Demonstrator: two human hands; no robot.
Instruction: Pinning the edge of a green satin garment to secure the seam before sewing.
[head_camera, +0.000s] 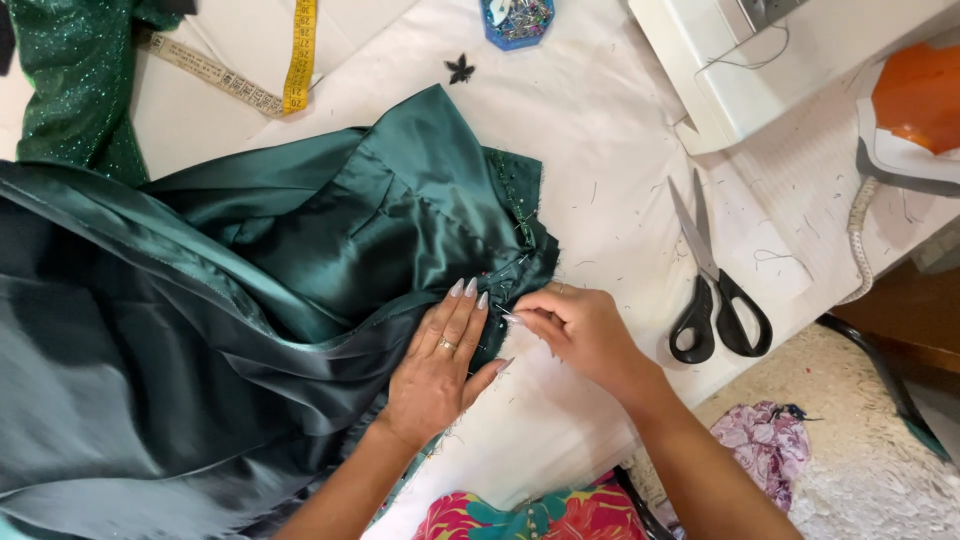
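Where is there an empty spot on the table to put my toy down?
The best bare patch is the white table between the green satin fabric, the pin dish and the sewing machine. A smaller one lies between the right hand and the scissors. It is crowded where both hands, left hand included, work the fabric edge.

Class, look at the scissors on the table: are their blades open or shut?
Shut. The scissors lie flat on the white table, both blades together as one narrow point, black handles side by side.
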